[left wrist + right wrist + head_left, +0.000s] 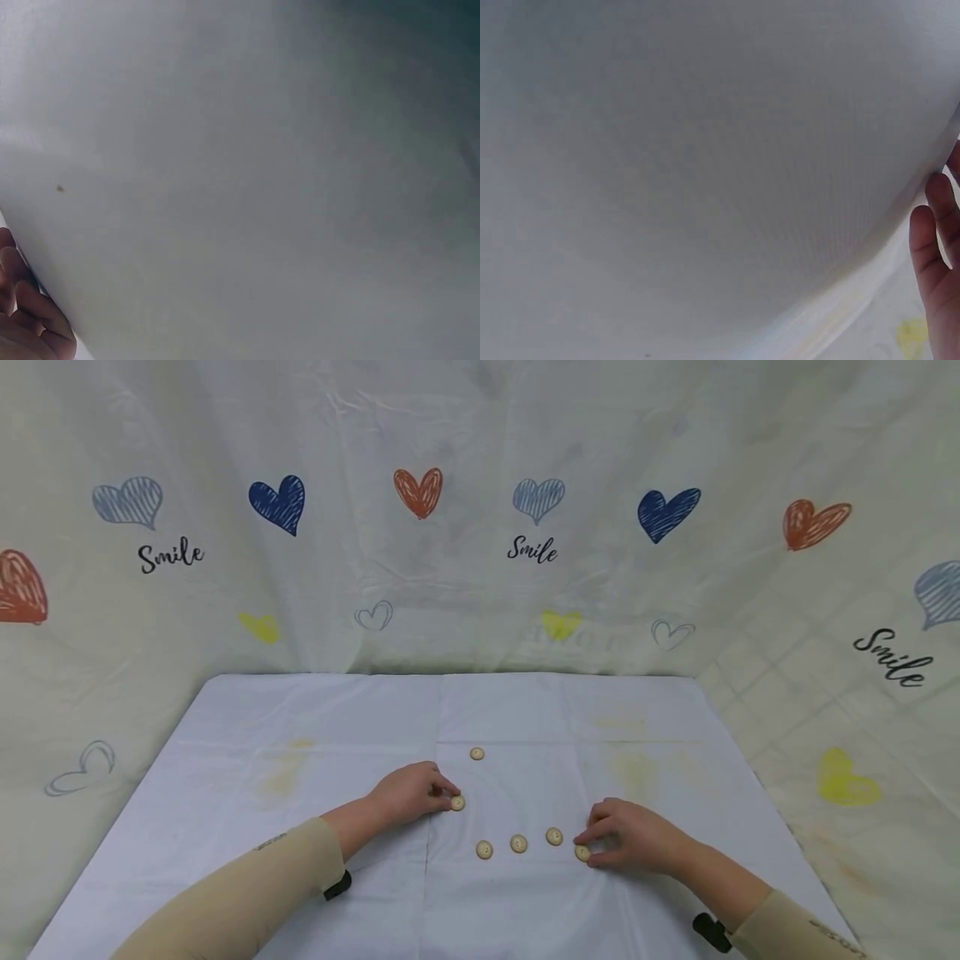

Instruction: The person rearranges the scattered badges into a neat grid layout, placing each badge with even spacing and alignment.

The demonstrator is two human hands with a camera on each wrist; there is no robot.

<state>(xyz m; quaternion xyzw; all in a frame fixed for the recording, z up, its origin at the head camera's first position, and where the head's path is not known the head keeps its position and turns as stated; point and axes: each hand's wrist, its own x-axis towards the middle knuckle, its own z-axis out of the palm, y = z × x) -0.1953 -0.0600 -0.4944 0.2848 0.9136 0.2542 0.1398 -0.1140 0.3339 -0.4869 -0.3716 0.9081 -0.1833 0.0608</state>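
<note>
Several round cream buttons lie on the white cloth. My left hand pinches one button at its fingertips near the table's middle. My right hand pinches another button at the right end of a row with three others. A lone button sits farther back. In the left wrist view only the cloth and curled fingers show; in the right wrist view only the cloth and some fingers.
A cream backdrop printed with hearts and "Smile" hangs behind and to both sides of the table. The cloth carries faint yellow stains left and right of centre. Beige sleeves cover both forearms.
</note>
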